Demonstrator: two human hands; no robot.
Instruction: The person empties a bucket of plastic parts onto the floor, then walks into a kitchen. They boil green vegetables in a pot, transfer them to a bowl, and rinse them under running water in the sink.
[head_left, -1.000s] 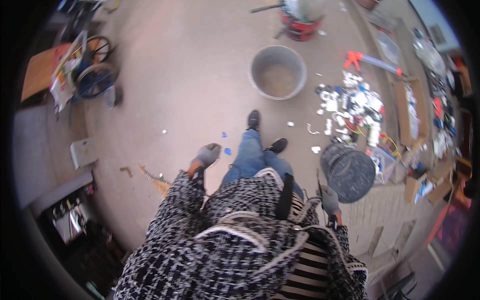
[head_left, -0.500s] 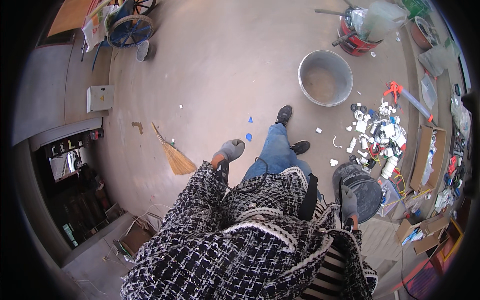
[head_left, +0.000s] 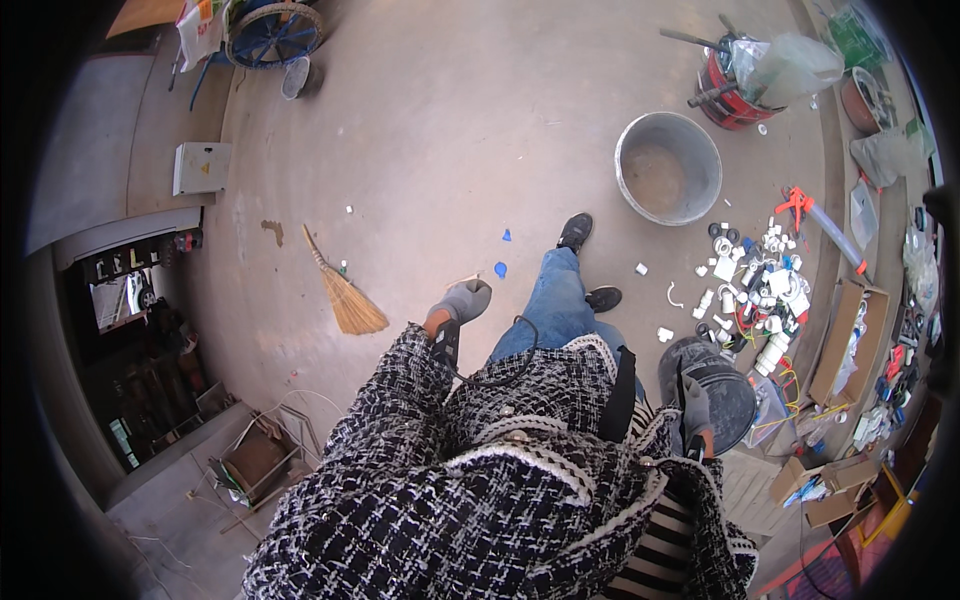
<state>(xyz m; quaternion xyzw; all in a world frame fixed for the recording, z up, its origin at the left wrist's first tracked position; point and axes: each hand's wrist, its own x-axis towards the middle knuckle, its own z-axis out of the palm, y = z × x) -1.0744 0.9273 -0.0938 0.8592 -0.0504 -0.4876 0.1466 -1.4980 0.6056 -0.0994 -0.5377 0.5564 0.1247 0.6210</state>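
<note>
My left hand [head_left: 463,301], in a grey glove, hangs in front of me at the left of my legs. Its fingers are curled in and nothing shows in them; a thin pale strip is visible just beyond. At my right side my right hand [head_left: 694,408], gloved too, grips a black bucket [head_left: 728,392] near its rim. Part of that hand is hidden by its own sleeve and the bucket. Beyond the bucket, white pipe fittings [head_left: 770,290] lie in a loose pile on the floor with several cables among them.
A large grey tub [head_left: 668,168] stands ahead to the right, a red bucket [head_left: 735,95] of tools behind it. An orange caulking gun [head_left: 820,225] and cardboard box [head_left: 848,335] lie at right. A straw broom [head_left: 345,290] rests on the floor at left, near a wheeled cart [head_left: 272,35].
My view has turned slightly, so the tub has shifted right and down and the broom a little up. Both hands keep nearly the same pose, and the black bucket stays at my right hand.
</note>
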